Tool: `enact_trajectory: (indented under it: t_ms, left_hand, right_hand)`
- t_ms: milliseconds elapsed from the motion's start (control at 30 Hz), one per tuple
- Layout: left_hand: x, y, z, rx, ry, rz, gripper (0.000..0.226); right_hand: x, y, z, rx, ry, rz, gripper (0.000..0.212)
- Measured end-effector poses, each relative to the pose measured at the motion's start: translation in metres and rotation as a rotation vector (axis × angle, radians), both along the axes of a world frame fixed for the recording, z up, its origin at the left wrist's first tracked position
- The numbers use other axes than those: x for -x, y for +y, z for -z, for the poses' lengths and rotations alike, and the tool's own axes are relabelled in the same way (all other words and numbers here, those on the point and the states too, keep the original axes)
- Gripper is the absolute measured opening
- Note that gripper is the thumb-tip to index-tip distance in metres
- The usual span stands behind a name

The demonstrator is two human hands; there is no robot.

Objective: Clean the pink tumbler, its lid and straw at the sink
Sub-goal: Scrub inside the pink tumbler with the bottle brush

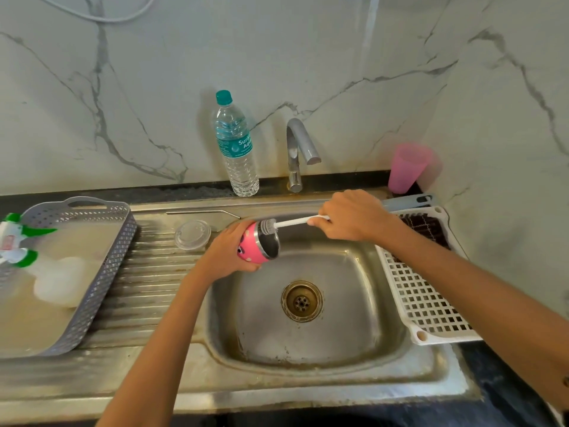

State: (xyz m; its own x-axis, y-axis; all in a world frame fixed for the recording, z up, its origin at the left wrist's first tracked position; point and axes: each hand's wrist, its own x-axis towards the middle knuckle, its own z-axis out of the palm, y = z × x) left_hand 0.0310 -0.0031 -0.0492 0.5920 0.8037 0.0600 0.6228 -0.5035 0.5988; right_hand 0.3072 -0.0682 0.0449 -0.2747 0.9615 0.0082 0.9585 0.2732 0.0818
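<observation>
While left hand (226,255) grips pink tumbler (253,245) and right hand (354,215) grips brush (292,222), bottle (236,146) reads "Sury Aqu".

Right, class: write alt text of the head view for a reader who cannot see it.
Over a steel sink, a person's left hand holds a pink tumbler on its side while the right hand holds a white bottle brush with its bristles at the tumbler's open mouth. A clear lid and a metal straw lie on the draining board to the left.
</observation>
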Motion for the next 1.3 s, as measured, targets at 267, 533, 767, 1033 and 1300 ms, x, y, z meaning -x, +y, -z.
enact_trajectory:
  t_ms: [267, 533, 767, 1033, 1300]
  left_hand:
    - [0.004, 0.007, -0.008, -0.037, 0.028, -0.002, 0.104]
    - [0.011, 0.008, -0.002, -0.075, 0.045, 0.025, 0.102]
    - [-0.008, 0.01, -0.005, -0.157, 0.109, 0.079, 0.098]
    - [-0.012, 0.007, -0.003, -0.187, 0.12, 0.082, 0.096]
    - [-0.015, 0.006, -0.003, -0.207, 0.128, 0.093, 0.095]
  right_hand:
    - [0.01, -0.003, -0.002, -0.026, 0.023, -0.04, 0.055]
    - [0.005, -0.005, 0.006, 0.083, 0.125, -0.014, 0.052]
    - [0.016, -0.001, 0.014, 0.142, 0.167, -0.026, 0.049]
    - [0.024, 0.0, 0.022, 0.19, 0.179, -0.029, 0.049]
    - [0.026, -0.001, 0.022, 0.219, 0.188, -0.041, 0.051]
